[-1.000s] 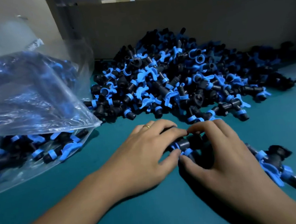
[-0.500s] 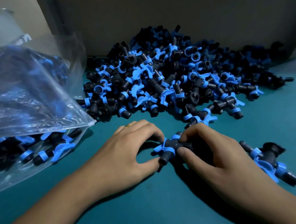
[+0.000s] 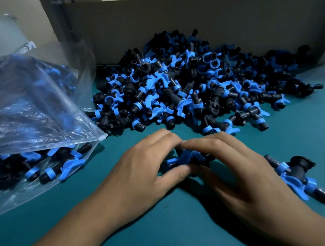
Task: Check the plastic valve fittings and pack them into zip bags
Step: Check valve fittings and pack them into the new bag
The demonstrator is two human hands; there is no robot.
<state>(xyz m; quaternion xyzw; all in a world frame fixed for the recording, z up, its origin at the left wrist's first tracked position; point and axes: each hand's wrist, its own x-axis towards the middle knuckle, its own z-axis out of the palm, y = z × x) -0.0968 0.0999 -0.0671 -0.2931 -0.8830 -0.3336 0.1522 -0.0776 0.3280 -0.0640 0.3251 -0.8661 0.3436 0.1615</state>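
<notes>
Teal table (image 3: pixel 168 231), cardboard wall (image 3: pixel 188 25) behind fitting pile (image 3: pixel 184 87), both hands (left hand (image 3: pixel 143 176), right hand (image 3: pixel 240 173)) pinching one valve fitting (image 3: pixel 183 159)

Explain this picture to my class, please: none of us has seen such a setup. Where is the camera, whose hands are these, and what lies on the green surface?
There is no machine here. The camera sits on a person's head and looks down at their own bare hands, so you see what they see. The left hand and right hand meet over one valve fitting, a black plastic piece with blue parts, and hold it between the fingertips. Behind them is a big pile of fittings on the green table, against a cardboard wall. On the left lies a clear zip bag with fittings inside. One loose fitting lies beside the right hand.
</notes>
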